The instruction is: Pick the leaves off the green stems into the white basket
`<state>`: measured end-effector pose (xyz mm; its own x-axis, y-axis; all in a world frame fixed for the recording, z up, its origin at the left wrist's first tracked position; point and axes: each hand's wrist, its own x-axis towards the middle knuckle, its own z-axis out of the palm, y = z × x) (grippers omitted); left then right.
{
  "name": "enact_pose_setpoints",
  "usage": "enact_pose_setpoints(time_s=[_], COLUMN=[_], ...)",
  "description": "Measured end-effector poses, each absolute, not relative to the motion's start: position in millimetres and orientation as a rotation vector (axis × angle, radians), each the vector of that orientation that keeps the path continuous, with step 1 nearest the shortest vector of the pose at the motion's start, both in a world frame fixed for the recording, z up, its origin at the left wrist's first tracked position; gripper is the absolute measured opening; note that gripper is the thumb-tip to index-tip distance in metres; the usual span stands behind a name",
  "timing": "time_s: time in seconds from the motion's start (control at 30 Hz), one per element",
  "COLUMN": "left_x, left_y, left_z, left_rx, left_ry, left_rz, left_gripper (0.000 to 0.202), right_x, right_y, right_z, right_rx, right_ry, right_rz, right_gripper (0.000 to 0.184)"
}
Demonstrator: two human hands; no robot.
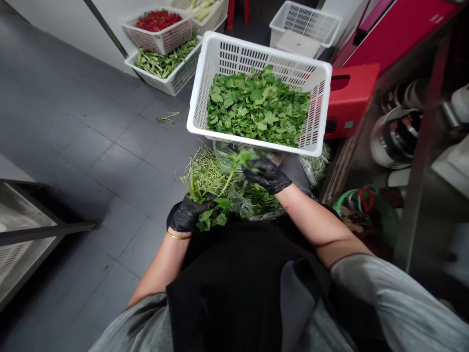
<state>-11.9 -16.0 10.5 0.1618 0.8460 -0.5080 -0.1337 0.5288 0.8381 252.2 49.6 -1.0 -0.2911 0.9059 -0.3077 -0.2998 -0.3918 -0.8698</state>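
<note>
My left hand (188, 213), in a black glove, is closed round a bunch of leafy greens (214, 216), with stems poking up and leaves hanging to the right. My right hand (267, 174), also gloved in black, pinches a leafy green sprig (240, 161), slightly blurred, whose stem slants down toward the left hand. Just beyond both hands stands a white slotted basket (196, 110) holding a heap of picked green leaves (258, 105). Bare stems (208, 168) lie piled between the hands and the basket. Under my right hand, a clear plastic bag (244, 208) contains more greens.
At the back left, a basket of red chillies (157, 21) rests on a basket of green pieces (164, 61). A red plastic stool (348, 100) is beside the white basket. Metal shelving (421, 161) runs along the right. Loose stems (169, 117) lie on the grey tiled floor (91, 156).
</note>
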Motion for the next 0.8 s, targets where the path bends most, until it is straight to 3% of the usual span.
enact_pose_setpoints(time_s=[0.13,0.27,0.4,0.5,0.57,0.7,0.8], left_x=[-15.0,-9.2,-2.7,-1.2,-0.5,1.9,1.2], left_y=[-20.4,-23.0,-23.5,-22.8,-22.1,-20.9,-22.5], left_z=[7.6,5.2,6.0,7.0,6.6,4.8,5.1], left_rx=[0.531,0.439,0.495,0.590,0.658,0.759,0.745], left_ry=[1.065,0.943,0.984,1.057,1.083,1.091,1.084], left_rz=[0.872,0.926,0.944,0.931,0.897,0.843,0.855], left_gripper=[0.043,0.039,0.042,0.046,0.045,0.043,0.046], right_x=[260.9,268.0,317.1,334.9,315.4,240.6,228.5], right_y=[39.0,54.1,127.2,149.8,129.2,71.3,84.7], right_z=[1.4,10.8,33.1,53.2,60.9,56.1,47.1], right_rx=[-1.087,-1.205,-1.450,-1.700,-1.622,-1.280,-1.449], right_ry=[-0.744,-1.023,-1.419,-1.647,-1.803,-2.090,-1.986], right_rz=[1.568,1.257,0.598,0.304,0.343,0.830,0.840], right_gripper=[0.027,0.034,0.051,0.068,0.068,0.046,0.032])
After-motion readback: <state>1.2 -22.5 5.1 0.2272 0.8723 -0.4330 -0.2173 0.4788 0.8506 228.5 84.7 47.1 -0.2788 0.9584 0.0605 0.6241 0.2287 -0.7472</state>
